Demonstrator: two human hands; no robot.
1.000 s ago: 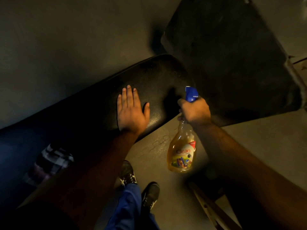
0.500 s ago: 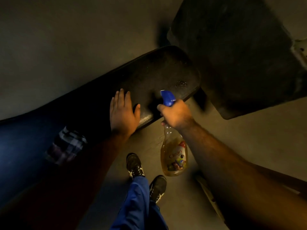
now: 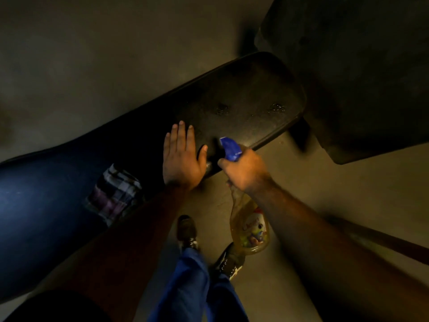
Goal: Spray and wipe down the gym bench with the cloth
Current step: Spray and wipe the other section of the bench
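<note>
On the wet-spotted black bench (image 3: 243, 101), left hand (image 3: 182, 159) lies flat; right hand (image 3: 243, 170) grips the spray bottle (image 3: 249, 228).

dim warm light, bare concrete floor (image 3: 92, 54), dark mat (image 3: 359, 66) at upper right

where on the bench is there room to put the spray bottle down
Bare pad lies between the left hand and the checked cloth, and further left of the cloth. The end of the bench beyond the right hand and spray bottle is free but wet with droplets.
</note>
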